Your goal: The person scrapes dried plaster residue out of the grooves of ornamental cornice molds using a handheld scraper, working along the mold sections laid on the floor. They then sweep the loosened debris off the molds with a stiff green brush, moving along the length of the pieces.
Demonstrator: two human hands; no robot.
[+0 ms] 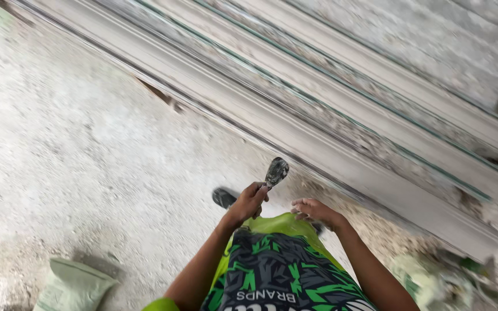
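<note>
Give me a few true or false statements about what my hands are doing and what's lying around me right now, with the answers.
1. The left hand holds a plaster-caked spoon. True.
2. The right hand holds a hammer. False: it holds nothing, fingers loose.
3. Long pale moulded lengths lie stacked along the dusty floor ahead. True.
4. A pale green sack lies at lower left. True.
5. The spoon rests on the floor. False: it is held up in the left hand's grip.
</note>
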